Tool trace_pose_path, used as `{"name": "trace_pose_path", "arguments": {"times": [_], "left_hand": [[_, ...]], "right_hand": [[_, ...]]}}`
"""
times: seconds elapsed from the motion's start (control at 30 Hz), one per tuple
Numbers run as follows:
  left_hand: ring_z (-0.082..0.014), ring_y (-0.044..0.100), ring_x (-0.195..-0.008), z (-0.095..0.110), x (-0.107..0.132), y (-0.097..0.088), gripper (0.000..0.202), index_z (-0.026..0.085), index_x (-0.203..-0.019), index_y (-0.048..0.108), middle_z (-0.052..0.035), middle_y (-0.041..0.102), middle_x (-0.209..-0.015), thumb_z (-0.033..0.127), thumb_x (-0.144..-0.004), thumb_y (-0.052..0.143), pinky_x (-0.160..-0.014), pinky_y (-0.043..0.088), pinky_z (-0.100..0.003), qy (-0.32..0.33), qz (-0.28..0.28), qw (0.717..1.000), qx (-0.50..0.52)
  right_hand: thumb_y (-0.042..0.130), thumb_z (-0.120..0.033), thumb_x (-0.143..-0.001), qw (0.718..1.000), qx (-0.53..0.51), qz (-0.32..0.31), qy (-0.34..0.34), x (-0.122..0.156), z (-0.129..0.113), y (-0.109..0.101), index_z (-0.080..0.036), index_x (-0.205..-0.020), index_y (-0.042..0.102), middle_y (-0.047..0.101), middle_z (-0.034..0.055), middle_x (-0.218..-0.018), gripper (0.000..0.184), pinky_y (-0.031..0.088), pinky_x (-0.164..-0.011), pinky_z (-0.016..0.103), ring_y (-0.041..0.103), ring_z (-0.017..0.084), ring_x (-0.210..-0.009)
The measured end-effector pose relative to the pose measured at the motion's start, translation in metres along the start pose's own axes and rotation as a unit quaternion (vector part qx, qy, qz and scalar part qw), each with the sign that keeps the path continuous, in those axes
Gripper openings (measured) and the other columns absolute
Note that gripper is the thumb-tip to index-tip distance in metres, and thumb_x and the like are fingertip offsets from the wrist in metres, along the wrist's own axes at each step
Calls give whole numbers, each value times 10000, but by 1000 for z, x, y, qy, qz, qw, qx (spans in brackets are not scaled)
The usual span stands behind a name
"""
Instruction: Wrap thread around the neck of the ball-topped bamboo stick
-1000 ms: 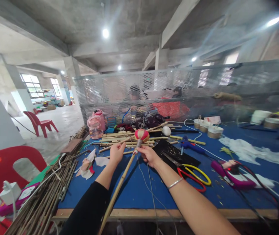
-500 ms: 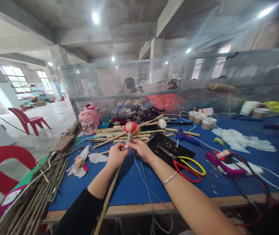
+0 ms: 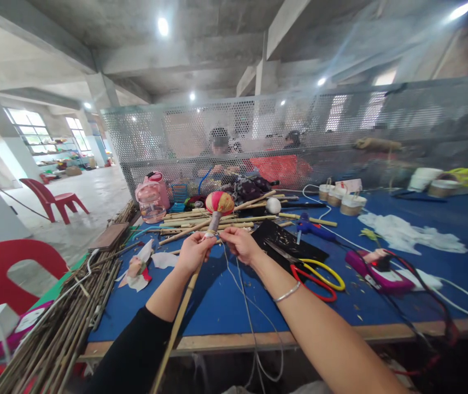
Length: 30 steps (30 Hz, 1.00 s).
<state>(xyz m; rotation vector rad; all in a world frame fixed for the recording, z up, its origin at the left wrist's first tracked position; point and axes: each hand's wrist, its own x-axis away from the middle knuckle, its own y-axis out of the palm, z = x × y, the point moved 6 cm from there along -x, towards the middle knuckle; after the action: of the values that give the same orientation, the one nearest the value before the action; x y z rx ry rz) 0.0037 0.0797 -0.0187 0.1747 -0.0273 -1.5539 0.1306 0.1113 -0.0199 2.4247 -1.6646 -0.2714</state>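
Over the blue surface [image 3: 217,317] I hold a pale stick [image 3: 185,303], scissors [image 3: 298,261] to its right, a red-and-tan ball [image 3: 220,202] at its top, my left fingers [image 3: 202,247] grasping it, my right fingers [image 3: 234,235] pinched together beside it, near thin cord [image 3: 243,291].

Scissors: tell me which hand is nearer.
Right. The right hand is left of the scissors, on their blade-tip side; the left hand is farther left, gripping the stick.

Workshop; concrete beam [image 3: 289,24]; glue gun [image 3: 320,230]; scissors [image 3: 298,263]
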Motion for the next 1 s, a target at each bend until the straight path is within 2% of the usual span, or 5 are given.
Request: {"name": "trace_pose_path", "arguments": {"times": [0.2,0.3,0.4,0.6,1.0], "left_hand": [[-29,373,-360,-15,7,19,436,156,-727,541,57,478,-499,520,-604,746,-330,249,-147,-96,-76,988,91],[-57,435,-369,-27,12,24,471,150,-816,572,16,544,-545,596,-687,653,-342,321,-171,-146,-92,984,41],[-87,506,-390,-26,11,19,481,168,-900,539,7,590,-616,593,-701,644,-348,366,-189,-104,-39,993,-35],[-70,452,-357,-8,8,8,362,155,-862,560,65,523,-500,343,-628,764,-339,340,-172,9,46,993,-109],[-53,393,-328,-4,0,-1,268,130,-746,594,70,479,-427,291,-605,755,-326,301,-173,-5,47,999,4]], "right_hand": [[758,-434,-611,994,-42,-96,9,1,2,4,-166,-804,568,312,-128,-418,381,51,-342,190,115,22,-347],[759,-435,-600,996,-26,-78,34,0,9,-2,-146,-725,561,410,-90,-454,372,40,-344,197,144,12,-347],[750,-412,-611,998,20,-41,35,-4,14,-6,-144,-677,561,357,-98,-411,334,58,-341,207,172,23,-337],[703,-468,-662,997,58,-52,22,-6,16,0,-153,-702,588,303,-108,-389,338,52,-355,229,163,33,-326],[749,-370,-582,1000,29,-2,5,-4,9,-5,-179,-644,512,312,-115,-385,310,71,-352,210,181,32,-333]]}}
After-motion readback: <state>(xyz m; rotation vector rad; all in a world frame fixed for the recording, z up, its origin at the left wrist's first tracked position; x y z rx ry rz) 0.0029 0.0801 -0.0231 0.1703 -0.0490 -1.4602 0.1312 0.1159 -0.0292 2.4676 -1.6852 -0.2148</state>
